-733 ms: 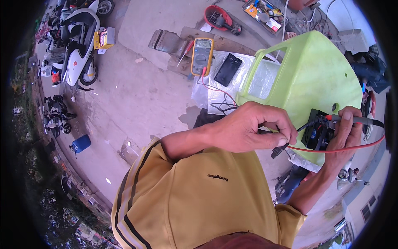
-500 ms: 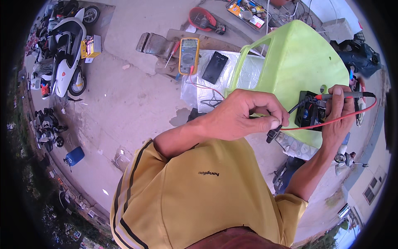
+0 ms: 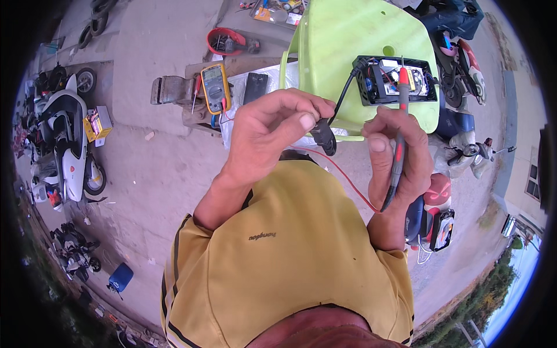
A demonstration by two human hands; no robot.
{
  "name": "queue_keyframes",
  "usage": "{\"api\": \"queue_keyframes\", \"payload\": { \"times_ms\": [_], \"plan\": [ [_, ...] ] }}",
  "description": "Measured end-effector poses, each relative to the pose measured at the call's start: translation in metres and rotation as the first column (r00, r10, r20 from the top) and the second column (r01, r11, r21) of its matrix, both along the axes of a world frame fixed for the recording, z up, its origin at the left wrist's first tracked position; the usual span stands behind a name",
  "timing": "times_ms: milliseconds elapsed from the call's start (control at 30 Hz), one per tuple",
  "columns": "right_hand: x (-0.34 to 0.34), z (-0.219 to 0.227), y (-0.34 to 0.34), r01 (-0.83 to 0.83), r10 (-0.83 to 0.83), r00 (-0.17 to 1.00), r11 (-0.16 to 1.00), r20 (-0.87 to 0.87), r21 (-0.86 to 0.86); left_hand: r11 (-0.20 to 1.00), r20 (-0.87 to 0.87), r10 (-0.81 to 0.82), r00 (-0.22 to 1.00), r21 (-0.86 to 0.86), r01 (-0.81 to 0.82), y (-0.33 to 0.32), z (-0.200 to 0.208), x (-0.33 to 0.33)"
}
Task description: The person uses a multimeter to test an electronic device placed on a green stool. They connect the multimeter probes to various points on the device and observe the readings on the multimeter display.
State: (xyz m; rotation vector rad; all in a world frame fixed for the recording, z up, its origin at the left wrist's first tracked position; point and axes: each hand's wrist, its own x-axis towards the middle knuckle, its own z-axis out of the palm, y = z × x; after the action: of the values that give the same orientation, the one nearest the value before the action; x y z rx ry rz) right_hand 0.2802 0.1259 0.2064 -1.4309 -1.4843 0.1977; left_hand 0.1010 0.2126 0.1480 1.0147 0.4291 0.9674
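My left hand point(image 3: 264, 130) is closed, its thumb and fingers pinching the cable end of a black plug point(image 3: 325, 140). A black cable point(image 3: 346, 93) runs from there to an opened black charger box point(image 3: 364, 87), with a circuit board showing inside. In my right hand point(image 3: 406, 153) is a red and grey test probe point(image 3: 398, 152), its thin metal tip pointing away from me, over the box in the picture. A red lead point(image 3: 342, 172) leaves the probe and passes behind my left hand. The yellow multimeter point(image 3: 215, 86) with a red lead plugged in lies at the far left of my hands.
Under the charger box is a light green plastic stool point(image 3: 325, 40). A dark phone point(image 3: 255, 87) lies on silvery sheeting beside the multimeter. Beyond are a bench vise point(image 3: 168, 90), a red bowl of small parts point(image 3: 224, 42) and a tray point(image 3: 277, 14). A white scooter point(image 3: 72, 136) stands left.
My right hand has drawn back toward me and turned the probe from pointing left to pointing away. My left hand still grips the plug. The whole view has shifted, showing the charger's inside.
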Motion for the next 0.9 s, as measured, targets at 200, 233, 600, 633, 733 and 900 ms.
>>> {"api": "queue_keyframes", "payload": {
  "times_ms": [200, 233, 600, 633, 733, 900],
  "plan": [
    [-0.028, -0.032, -0.011, -0.022, 0.023, 0.995, 1.000, 0.095, -0.010, 1.000, 0.020, 0.014, 1.000, -0.014, -0.014, -0.011, -0.001, 0.001],
    [-0.026, -0.029, -0.012, -0.029, 0.029, 0.993, 1.000, 0.117, -0.003, 1.000, 0.022, 0.016, 1.000, -0.024, -0.015, -0.012, -0.002, 0.001],
    [-0.026, -0.035, -0.025, 0.007, -0.037, 0.943, 0.996, -0.330, -0.089, 0.992, 0.053, 0.049, 0.997, -0.118, -0.043, -0.023, 0.000, 0.004],
    [-0.028, -0.032, -0.026, -0.014, -0.046, 0.883, 0.992, -0.467, -0.125, 0.993, 0.058, 0.051, 0.997, -0.109, -0.044, -0.023, 0.000, 0.004],
    [-0.027, -0.032, -0.029, -0.075, -0.065, 0.807, 0.975, -0.587, -0.211, 0.983, 0.028, 0.066, 0.997, -0.172, -0.060, -0.024, 0.003, 0.001],
    [-0.027, -0.034, -0.025, -0.064, -0.038, 0.858, 0.981, -0.512, -0.181, 0.981, 0.055, 0.063, 0.996, -0.187, -0.052, -0.023, -0.002, 0.002]
  ]
}}
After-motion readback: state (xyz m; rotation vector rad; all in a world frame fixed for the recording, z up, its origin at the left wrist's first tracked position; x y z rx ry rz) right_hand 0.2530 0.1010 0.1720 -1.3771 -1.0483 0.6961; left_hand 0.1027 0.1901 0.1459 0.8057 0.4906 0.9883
